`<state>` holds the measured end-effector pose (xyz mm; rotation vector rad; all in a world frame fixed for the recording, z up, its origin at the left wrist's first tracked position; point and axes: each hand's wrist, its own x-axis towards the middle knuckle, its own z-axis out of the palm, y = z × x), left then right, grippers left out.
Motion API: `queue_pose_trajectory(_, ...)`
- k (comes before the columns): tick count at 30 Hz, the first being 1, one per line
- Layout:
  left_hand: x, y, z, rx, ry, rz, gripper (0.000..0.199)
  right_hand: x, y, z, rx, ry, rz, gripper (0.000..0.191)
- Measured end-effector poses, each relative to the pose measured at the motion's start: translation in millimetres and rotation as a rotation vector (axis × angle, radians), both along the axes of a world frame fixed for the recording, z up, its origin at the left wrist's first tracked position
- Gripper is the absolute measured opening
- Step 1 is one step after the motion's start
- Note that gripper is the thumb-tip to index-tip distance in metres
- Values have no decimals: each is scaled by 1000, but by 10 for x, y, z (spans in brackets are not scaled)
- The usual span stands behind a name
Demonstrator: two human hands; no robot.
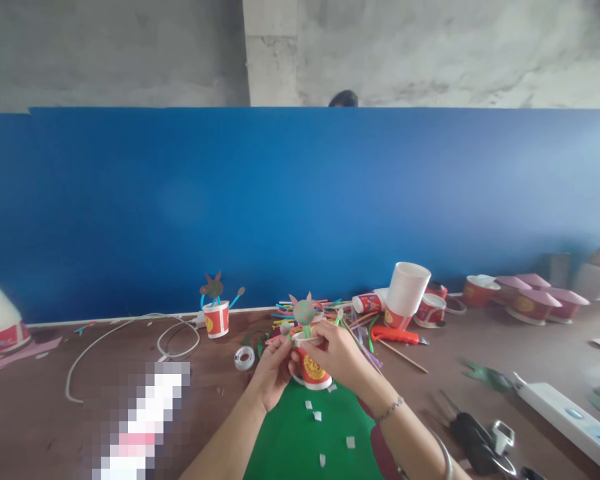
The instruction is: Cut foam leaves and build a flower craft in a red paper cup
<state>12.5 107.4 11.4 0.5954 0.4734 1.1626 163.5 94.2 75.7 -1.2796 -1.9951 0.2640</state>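
Note:
A red and white paper cup (316,371) with a yellow emblem stands tilted a little between my hands. A round green paper figure (304,312) with pointed pink ears rises out of it on a green stem. My left hand (273,371) is closed at the cup's left side, its fingertips just under a small round paper piece (286,328). Curled over the rim from the right, my right hand (339,352) has its thumb against the cup front and its fingers near the stem. Whether either hand also pinches a stem is hidden.
Beneath lies a green sheet (300,440) with several white scraps. A similar finished-looking cup (217,321) stands left, near a tape roll (244,358). On the right are stacked cups (407,293), an orange utility knife (395,335), scissors (473,433) and a power strip (570,413). A blue partition (300,200) stands behind.

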Motion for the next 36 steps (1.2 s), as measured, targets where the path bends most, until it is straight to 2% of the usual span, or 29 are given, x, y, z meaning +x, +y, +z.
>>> queue_pose_trajectory(9, -32, 25, -55, -26, 6, -22, 25, -8, -21, 6, 53, -29, 42, 23)
queue_pose_trajectory(16, -62, 48, -143, -62, 71, -128, 21, 4, -4, 4, 72, -95, 59, 17)
queue_pose_trajectory(20, -53, 55, -144, -43, 55, -74, 22, -1, -4, -3, 75, -75, 70, 16)
queue_pose_trajectory(29, -39, 9, -22, 25, 8, 22, 22, -47, -62, 22, 33, -7, 117, 15)
queue_pose_trajectory(36, -14, 3, -31, 39, 6, 86, 25, -77, -91, 32, -2, 6, 112, 17)
